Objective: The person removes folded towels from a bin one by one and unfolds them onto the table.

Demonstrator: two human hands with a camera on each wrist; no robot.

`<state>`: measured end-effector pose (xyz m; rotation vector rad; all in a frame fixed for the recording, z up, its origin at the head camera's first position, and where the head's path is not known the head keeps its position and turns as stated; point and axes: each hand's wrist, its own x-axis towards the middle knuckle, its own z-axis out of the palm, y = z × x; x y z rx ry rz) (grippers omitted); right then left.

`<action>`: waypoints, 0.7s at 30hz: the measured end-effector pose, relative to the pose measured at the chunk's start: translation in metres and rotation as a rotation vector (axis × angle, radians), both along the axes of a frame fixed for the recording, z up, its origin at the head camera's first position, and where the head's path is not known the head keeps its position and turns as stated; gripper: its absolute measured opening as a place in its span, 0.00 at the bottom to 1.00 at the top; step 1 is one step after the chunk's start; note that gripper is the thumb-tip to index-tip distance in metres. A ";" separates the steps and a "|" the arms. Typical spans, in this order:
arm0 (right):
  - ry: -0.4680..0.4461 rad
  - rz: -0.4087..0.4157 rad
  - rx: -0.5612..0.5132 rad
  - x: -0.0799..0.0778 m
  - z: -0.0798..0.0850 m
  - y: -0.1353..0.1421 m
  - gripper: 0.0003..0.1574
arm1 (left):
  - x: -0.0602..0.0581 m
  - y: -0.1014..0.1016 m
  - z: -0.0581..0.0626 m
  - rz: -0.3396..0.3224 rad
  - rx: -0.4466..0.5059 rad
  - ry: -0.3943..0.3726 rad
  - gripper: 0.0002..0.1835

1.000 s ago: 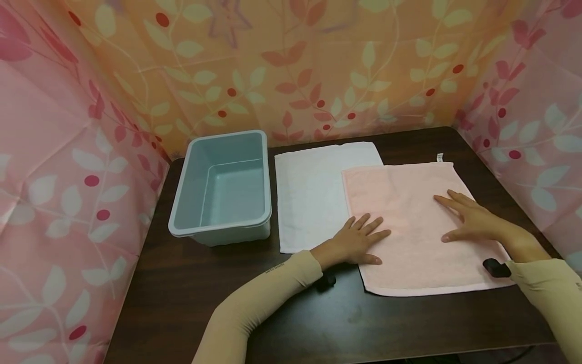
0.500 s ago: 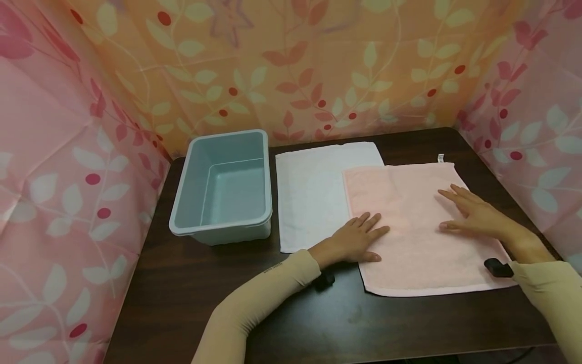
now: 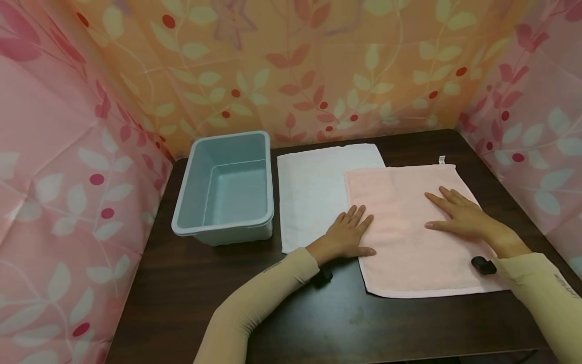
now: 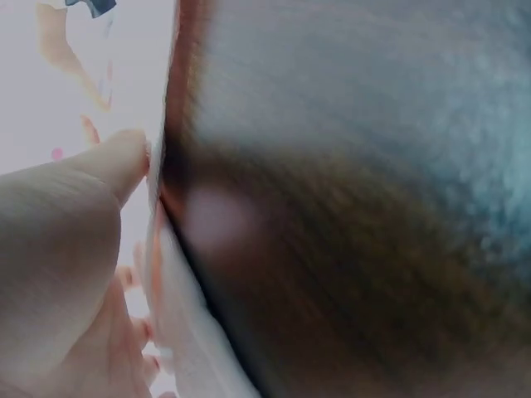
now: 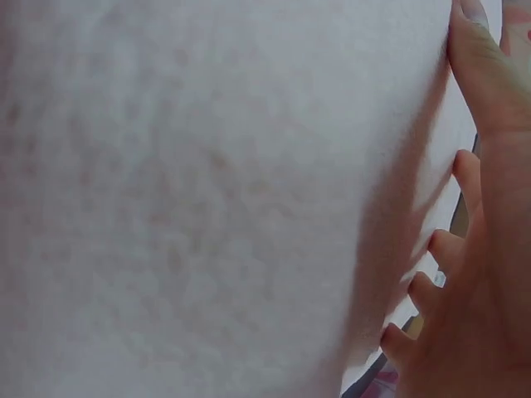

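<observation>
A pink towel [image 3: 400, 242] lies spread flat on the right of the table, overlapping part of a white towel [image 3: 309, 192]. My left hand [image 3: 344, 236] rests with fingers spread at the pink towel's left edge, its fingertips over the seam between both towels. In the left wrist view, the left thumb [image 4: 116, 162] touches the towel's edge. On the right half of the pink towel my right hand [image 3: 461, 216] lies with its fingers extended. The right wrist view shows that hand's fingertips [image 5: 444, 245] against the pale cloth.
An empty light blue plastic basin [image 3: 238, 197] stands left of the white towel. The dark wooden table [image 3: 191, 303] is enclosed by floral curtains [image 3: 318, 76] at the back and sides. A small white tag [image 3: 441, 160] sticks out at the pink towel's far edge.
My left hand has slid slightly left and away from me, toward the pink towel's edge. The right hand has shifted a little left over the cloth. Both towels stay in place.
</observation>
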<state>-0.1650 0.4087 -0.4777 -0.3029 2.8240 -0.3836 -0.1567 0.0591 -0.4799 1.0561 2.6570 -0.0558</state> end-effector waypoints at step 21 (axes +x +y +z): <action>-0.039 0.000 0.001 -0.009 0.002 0.003 0.63 | -0.003 -0.009 0.005 0.092 0.028 -0.068 0.50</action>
